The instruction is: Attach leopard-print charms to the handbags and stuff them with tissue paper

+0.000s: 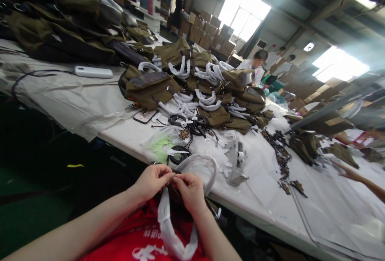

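Observation:
My left hand (pixel 154 180) and my right hand (pixel 190 192) meet at the table's front edge, both closed in a pinch with fingertips touching. Whatever small piece they pinch is too hidden to name. Beneath them is a dark bag, mostly covered by my hands and arms. One white-wrapped handle (pixel 167 223) hangs down over my red shirt, while another wrapped handle (pixel 212 168) arches up behind my right hand. Just beyond my fingers lie a coiled black cord (pixel 178 160) with a white tag and a green patch (pixel 161 148) under clear plastic.
Olive bags (pixel 150 88) with wrapped handles are heaped mid-table, and a larger pile (pixel 60 32) stands left. A phone (pixel 145 116), white power bank (pixel 93 72), metal tape dispenser (pixel 237 164) and tangled dark straps (pixel 278 152) lie around. Other people work at right and behind.

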`<state>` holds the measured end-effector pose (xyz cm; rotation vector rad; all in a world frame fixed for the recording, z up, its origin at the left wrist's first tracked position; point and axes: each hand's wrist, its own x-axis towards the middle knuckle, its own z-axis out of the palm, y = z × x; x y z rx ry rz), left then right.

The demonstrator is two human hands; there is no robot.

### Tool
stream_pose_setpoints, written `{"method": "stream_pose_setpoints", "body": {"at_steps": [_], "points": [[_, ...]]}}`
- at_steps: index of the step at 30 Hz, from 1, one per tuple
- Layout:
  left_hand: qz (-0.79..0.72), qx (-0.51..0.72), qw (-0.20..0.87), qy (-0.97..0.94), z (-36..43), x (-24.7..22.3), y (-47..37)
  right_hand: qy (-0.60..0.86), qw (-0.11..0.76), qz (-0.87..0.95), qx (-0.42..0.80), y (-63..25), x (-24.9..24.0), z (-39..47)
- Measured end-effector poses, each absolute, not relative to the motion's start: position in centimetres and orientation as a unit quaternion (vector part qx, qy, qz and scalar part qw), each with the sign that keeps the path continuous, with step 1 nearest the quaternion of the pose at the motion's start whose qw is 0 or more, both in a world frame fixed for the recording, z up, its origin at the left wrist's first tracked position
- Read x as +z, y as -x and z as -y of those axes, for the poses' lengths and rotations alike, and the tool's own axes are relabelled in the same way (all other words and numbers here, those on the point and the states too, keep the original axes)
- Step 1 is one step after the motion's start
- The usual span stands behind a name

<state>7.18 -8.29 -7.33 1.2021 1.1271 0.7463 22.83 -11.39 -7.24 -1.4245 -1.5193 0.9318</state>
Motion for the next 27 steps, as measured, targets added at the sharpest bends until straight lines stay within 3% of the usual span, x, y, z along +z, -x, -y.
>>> {"method": "stream_pose_setpoints", "body": {"at_steps": [9,15,27], "points": [[-0.501,0.376,0.497,-0.601,8.9,-5.8,-7.4,0.559,0.440,0.608,0.352,-22.8,-7.3,11.7],[-0.507,0.408,0.499,-0.572,9.2,-6.3,-8.4,0.594,0.473,0.538,0.366,-22.2,-8.5,11.4],[-0.515,0.401,0.498,-0.571,9.3,-7.5,-8.7,0.606,0.428,0.593,0.313,-21.8,-8.5,11.1]]}}
